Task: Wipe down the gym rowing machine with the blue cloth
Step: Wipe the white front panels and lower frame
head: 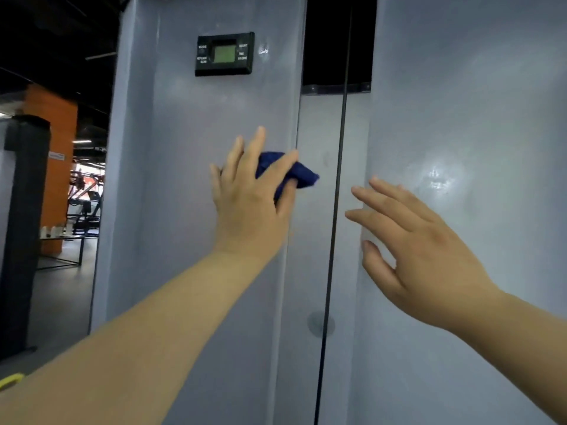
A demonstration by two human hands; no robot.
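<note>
The rowing machine's tall grey housing (190,124) fills the view, with a second grey panel (460,102) on the right. A dark blue cloth (302,173) is bunched under my left hand (251,204), which presses it against the left panel's right edge. The cloth pokes out between thumb and fingers. My right hand (420,250) is empty, fingers spread, resting flat on or just off the right panel's left edge. A thin black cable (339,179) runs down the recess between the two panels.
A small black monitor with a green screen (225,54) is mounted high on the left panel. At far left stand a black post (24,225), an orange pillar (58,167) and other gym machines in the background (86,204).
</note>
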